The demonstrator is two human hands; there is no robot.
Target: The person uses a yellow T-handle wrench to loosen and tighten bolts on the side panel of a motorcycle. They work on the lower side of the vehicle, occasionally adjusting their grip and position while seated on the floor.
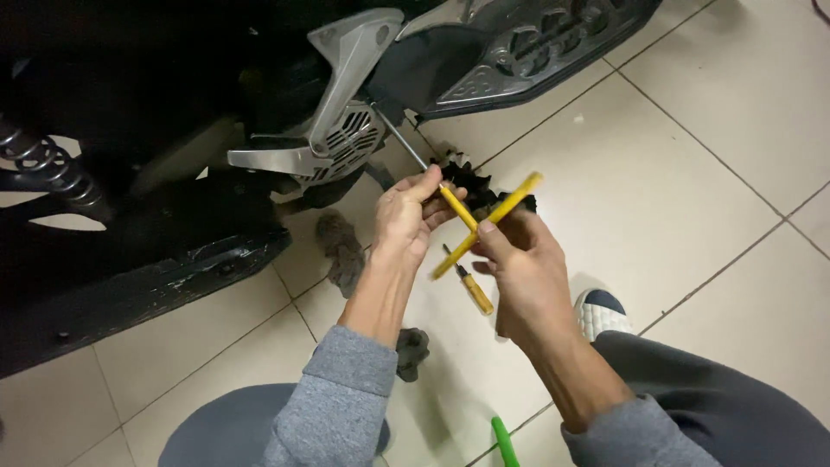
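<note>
My left hand (pixel 405 216) was closed around the yellow handle of a long screwdriver (pixel 432 177), fingers pinched near the top of the grip, and its steel shaft ran up and away to the scooter (pixel 346 130), meeting it just under the silver engine cover (pixel 346 86). My right hand (pixel 523 272) was curled shut on a second yellow tool (pixel 497 216), thumb pressed along it; that tool slanted from upper right to lower left and crossed the screwdriver's handle between my two hands. On the tiled floor (pixel 692 173), a small wooden-handled screwdriver (pixel 471 290) lay just below my hands. A dark rag (pixel 341 251) lay beside my left wrist, near the scooter's lower edge, and another dark scrap (pixel 413 350) lay by my grey left sleeve. A black clump (pixel 471 182) sat beyond my fingers. A green object (pixel 503 443) showed at the bottom edge, and my shoe (pixel 601 313) rested right of my right hand.
</note>
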